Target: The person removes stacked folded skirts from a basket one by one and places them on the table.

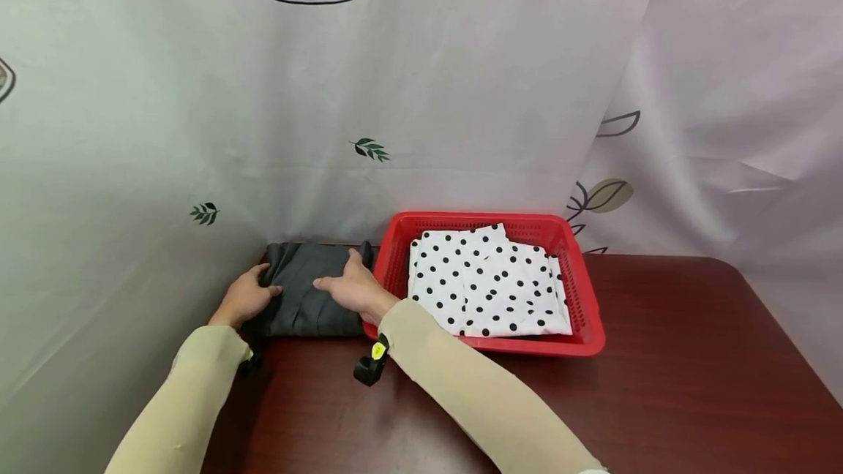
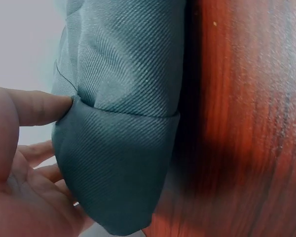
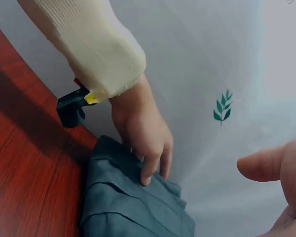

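A folded dark grey garment [image 1: 315, 306] lies at the table's far left, against the curtain. My left hand [image 1: 246, 297] grips its left edge. The left wrist view shows that hand's thumb [image 2: 44, 106] pressed against the cloth [image 2: 123, 74], the other fingers behind it and partly hidden. My right hand [image 1: 358, 287] is over the garment's right side with the thumb spread away. In the right wrist view the right thumb [image 3: 261, 165] stands straight and apart from the cloth, and the other fingers are out of sight.
A red plastic basket [image 1: 586, 313] stands to the right of the garment, under my right forearm. In it lies a folded white cloth with black dots [image 1: 490, 284]. A patterned curtain [image 1: 461, 93] hangs behind the reddish-brown table [image 1: 691, 371] and along its left side.
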`<state>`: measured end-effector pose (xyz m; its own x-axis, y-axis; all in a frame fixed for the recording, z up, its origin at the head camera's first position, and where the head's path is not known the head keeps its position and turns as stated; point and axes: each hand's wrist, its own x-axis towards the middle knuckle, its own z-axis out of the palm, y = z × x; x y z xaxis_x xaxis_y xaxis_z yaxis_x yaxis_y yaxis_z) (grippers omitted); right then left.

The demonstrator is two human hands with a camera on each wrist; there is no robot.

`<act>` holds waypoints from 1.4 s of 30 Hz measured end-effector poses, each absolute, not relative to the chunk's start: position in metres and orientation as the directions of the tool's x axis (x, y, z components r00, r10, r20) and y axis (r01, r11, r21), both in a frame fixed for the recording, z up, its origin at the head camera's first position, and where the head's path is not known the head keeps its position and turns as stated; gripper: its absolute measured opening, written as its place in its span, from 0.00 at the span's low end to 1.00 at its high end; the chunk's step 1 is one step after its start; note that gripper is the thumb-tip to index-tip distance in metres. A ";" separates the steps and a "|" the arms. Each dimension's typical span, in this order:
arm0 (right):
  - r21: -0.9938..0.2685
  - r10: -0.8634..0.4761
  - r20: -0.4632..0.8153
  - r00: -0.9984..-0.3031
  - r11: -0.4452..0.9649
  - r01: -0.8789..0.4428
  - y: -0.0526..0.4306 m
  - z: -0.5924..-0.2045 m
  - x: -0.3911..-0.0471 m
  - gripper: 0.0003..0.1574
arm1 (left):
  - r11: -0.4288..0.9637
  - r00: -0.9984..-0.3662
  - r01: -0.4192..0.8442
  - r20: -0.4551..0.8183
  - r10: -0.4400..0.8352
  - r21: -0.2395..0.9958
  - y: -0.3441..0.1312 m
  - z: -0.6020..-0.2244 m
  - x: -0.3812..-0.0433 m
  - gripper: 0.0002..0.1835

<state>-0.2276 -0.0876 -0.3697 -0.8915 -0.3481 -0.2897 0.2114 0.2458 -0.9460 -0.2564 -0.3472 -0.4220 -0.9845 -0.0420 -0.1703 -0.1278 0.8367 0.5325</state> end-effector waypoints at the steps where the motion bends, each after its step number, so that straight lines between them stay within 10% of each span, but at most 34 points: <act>1: -0.948 -0.352 -0.284 -0.892 0.244 0.205 -0.087 -0.369 -0.227 0.54 | 0.840 -0.983 -0.132 -0.176 -0.044 0.527 -0.348 -0.422 -0.256 0.39; 42: -0.989 -0.391 -0.090 -0.916 0.147 0.034 0.005 -0.340 -0.218 0.46 | 0.810 -1.000 0.000 0.023 -0.017 0.587 -0.277 -0.370 -0.252 0.35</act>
<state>-0.2177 0.0050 -0.3402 -0.9159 -0.3912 -0.0896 0.0339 0.1470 -0.9886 -0.2523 -0.2771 -0.3703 -0.9996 -0.0167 0.0231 0.0001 0.8095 0.5871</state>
